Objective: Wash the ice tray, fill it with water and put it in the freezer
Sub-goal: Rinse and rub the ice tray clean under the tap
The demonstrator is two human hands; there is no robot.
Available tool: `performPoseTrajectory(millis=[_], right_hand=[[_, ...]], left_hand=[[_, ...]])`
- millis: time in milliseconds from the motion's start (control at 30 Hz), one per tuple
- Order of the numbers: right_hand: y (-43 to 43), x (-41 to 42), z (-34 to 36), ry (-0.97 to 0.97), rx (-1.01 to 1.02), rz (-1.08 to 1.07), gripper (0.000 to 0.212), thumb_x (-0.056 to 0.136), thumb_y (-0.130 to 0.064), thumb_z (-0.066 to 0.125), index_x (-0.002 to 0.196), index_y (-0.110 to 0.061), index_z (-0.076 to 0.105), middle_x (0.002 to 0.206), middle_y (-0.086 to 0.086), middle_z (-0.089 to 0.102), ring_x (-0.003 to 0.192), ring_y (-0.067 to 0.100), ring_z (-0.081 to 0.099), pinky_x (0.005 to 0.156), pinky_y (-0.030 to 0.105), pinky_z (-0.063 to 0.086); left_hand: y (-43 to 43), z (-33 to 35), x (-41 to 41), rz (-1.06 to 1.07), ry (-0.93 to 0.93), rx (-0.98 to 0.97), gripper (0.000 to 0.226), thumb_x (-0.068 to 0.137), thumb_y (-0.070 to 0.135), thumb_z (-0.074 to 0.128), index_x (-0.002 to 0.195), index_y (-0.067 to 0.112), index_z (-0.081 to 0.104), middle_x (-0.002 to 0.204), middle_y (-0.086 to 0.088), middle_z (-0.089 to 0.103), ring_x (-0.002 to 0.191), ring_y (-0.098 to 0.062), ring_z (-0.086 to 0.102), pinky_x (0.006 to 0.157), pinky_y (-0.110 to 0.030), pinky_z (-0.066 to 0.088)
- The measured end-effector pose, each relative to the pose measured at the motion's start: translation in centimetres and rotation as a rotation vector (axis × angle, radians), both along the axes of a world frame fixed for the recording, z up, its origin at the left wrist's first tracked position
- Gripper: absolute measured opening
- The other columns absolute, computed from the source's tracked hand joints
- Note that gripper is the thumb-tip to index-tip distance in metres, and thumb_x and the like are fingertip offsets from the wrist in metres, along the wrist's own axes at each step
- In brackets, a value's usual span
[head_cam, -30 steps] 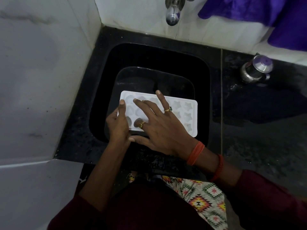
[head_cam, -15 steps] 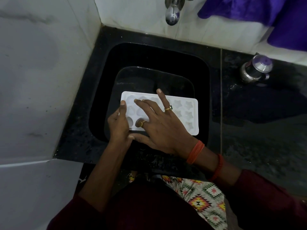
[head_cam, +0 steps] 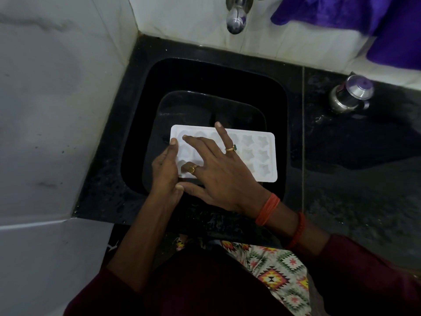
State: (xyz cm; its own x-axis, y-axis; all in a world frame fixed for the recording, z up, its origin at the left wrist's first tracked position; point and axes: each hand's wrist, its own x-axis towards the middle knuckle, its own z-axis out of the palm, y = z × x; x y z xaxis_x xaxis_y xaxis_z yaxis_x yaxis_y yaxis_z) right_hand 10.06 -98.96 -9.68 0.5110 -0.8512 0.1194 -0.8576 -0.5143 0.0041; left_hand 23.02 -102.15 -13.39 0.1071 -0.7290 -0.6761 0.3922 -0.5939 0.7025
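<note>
Left hand (head_cam: 165,172) grips the ice tray (head_cam: 262,156) at its left short edge, thumb on top. The tray sits level over the black sink (head_cam: 227,71). Right hand (head_cam: 218,176) is flat with fingers spread, tips in the left-end moulds. Plan: scrub each cavity row by row toward the star moulds on the right, left grip firm. Tap (head_cam: 235,21) ahead shows no stream, so it needs opening for the rinse.

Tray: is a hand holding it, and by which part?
The left hand holds the tray by its left end, thumb on the rim. The right hand only rests spread fingers on top.
</note>
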Motion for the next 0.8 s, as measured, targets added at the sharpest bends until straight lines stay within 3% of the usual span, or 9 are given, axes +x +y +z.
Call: performPoseTrajectory(millis=[167, 300, 400, 567, 700, 800], right_hand=[[-0.02, -0.19, -0.22, 0.014, -0.008, 0.011, 0.061, 0.101, -0.066, 0.032, 0.108, -0.024, 0.076, 0.152, 0.014, 0.046, 0.138, 0.026, 0.046, 0.124, 0.058, 0.001], [-0.29, -0.23, -0.39, 0.054, -0.012, 0.017, 0.062, 0.101, -0.067, 0.03, 0.107, -0.026, 0.076, 0.153, 0.013, 0.046, 0.138, 0.027, 0.045, 0.124, 0.058, 0.002], [-0.46, -0.22, -0.38, 0.057, -0.024, 0.018, 0.062, 0.101, -0.068, 0.031, 0.106, -0.026, 0.076, 0.153, 0.013, 0.046, 0.137, 0.028, 0.046, 0.124, 0.058, 0.003], [-0.58, -0.02, -0.14, 0.007, -0.074, 0.023, 0.062, 0.101, -0.066, 0.034, 0.099, -0.022, 0.078, 0.149, 0.014, 0.051, 0.135, 0.028, 0.049, 0.124, 0.058, 0.003], [-0.57, -0.09, -0.29, 0.013, -0.08, 0.02, 0.061, 0.101, -0.065, 0.034, 0.099, -0.022, 0.077, 0.148, 0.014, 0.051, 0.135, 0.029, 0.049, 0.124, 0.058, 0.004], [-0.61, -0.14, -0.33, 0.013, -0.061, 0.016, 0.059, 0.101, -0.065, 0.035, 0.098, -0.024, 0.077, 0.149, 0.016, 0.051, 0.134, 0.031, 0.049, 0.124, 0.058, 0.004]], left_hand=[[0.27, 0.05, -0.01, -0.017, 0.098, 0.019, 0.042, 0.097, 0.044, 0.061, 0.118, 0.009, 0.068, 0.112, -0.015, 0.075, 0.099, -0.033, 0.074, 0.078, -0.043, 0.062], [0.3, 0.32, -0.12, -0.04, 0.135, 0.019, 0.039, 0.097, 0.045, 0.061, 0.114, 0.011, 0.069, 0.11, -0.014, 0.076, 0.098, -0.034, 0.074, 0.081, -0.046, 0.06], [0.26, 0.47, -0.16, -0.044, 0.16, 0.059, 0.036, 0.097, 0.047, 0.06, 0.105, 0.014, 0.07, 0.099, -0.011, 0.078, 0.086, -0.029, 0.076, 0.075, -0.043, 0.062], [0.08, 0.54, -0.23, -0.077, 0.229, 0.071, 0.042, 0.099, 0.05, 0.055, 0.11, 0.012, 0.069, 0.097, -0.011, 0.078, 0.083, -0.026, 0.076, 0.061, -0.034, 0.061], [0.06, 0.45, -0.19, -0.062, 0.302, 0.076, 0.049, 0.098, 0.049, 0.057, 0.122, 0.008, 0.067, 0.115, -0.016, 0.074, 0.096, -0.03, 0.075, 0.067, -0.038, 0.062], [0.12, 0.36, -0.16, -0.057, 0.346, 0.092, 0.052, 0.098, 0.049, 0.057, 0.129, 0.007, 0.063, 0.119, -0.019, 0.072, 0.095, -0.032, 0.075, 0.065, -0.04, 0.062]])
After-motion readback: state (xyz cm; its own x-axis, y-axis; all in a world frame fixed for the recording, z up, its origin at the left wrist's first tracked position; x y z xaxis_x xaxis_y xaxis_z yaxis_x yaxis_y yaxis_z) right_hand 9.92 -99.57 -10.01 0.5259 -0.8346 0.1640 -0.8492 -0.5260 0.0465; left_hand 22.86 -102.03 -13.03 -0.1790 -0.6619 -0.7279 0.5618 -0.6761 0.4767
